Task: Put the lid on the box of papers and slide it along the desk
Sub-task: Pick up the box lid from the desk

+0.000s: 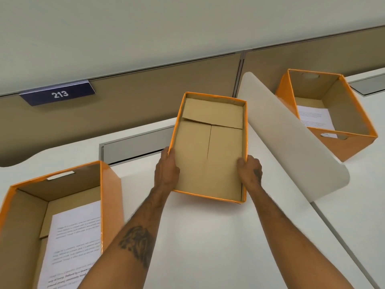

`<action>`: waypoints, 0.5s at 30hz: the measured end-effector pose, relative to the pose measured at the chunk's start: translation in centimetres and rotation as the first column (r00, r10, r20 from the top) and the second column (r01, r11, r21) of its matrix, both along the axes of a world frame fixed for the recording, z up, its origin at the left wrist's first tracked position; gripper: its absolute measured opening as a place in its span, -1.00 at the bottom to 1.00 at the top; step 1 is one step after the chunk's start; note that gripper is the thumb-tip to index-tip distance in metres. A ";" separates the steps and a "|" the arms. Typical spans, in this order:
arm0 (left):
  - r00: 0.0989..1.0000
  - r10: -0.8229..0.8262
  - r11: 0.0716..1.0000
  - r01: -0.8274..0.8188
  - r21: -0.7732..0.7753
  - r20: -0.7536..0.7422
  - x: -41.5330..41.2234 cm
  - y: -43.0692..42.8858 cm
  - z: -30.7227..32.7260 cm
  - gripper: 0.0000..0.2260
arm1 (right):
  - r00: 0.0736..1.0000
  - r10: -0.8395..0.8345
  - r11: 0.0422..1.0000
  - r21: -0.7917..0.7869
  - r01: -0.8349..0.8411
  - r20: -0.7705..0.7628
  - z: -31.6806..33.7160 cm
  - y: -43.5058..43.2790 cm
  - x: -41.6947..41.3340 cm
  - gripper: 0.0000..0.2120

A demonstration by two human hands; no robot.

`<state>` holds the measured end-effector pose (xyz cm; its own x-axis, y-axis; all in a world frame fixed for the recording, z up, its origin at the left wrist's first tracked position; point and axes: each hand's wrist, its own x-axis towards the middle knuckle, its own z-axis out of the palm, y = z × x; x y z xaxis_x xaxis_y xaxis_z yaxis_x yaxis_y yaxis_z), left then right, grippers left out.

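An orange lid point(208, 142) with a brown cardboard inside is held up in the middle of the view, its open side facing me. My left hand point(166, 170) grips its left edge and my right hand point(249, 172) grips its right edge. An open orange box point(110, 190) with printed papers point(73, 247) in it stands on the white desk point(208, 236) at the lower left. A second open orange box point(354, 130) with a sheet of paper in it stands at the upper right.
A white curved divider panel point(291, 138) rises between the lid and the right box. A tan partition wall point(145, 97) with a dark sign reading 213 point(59, 94) runs along the back of the desk. A grey cable tray point(133, 148) lies behind the lid.
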<state>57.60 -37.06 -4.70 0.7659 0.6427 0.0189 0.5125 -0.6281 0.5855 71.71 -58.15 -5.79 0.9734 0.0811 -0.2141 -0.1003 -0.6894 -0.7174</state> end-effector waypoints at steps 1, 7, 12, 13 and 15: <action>1.000 -0.001 1.000 0.001 0.022 0.018 -0.5 0.6 0.5 -0.43 | 1.000 0.009 0.998 0.058 -0.008 -0.017 0.7 0.1 -0.3 -0.66; 0.984 0.030 0.998 -0.040 0.057 0.178 -5.1 4.3 4.3 -0.41 | 0.988 0.087 0.903 0.428 -0.022 -0.131 6.1 3.2 -3.1 -0.66; 0.962 0.085 0.995 -0.098 0.037 0.260 -11.0 6.9 8.3 -0.52 | 0.983 0.167 0.791 0.606 -0.085 -0.080 12.1 7.7 -7.8 -0.65; 0.963 0.091 0.995 -0.098 0.016 0.253 -12.4 7.5 9.1 -0.54 | 0.983 0.174 0.781 0.616 -0.105 -0.053 13.2 8.6 -9.0 -0.65; 0.968 0.122 0.992 -0.127 0.006 0.219 -15.3 8.4 11.0 -0.60 | 0.984 0.180 0.757 0.639 -0.135 -0.007 15.3 10.4 -12.0 -0.67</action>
<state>42.26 -28.64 6.33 0.6558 0.7304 0.1907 0.4487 -0.5802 0.6797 59.76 -47.73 9.55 0.9208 0.3714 -0.1193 -0.0922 -0.0900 -0.9917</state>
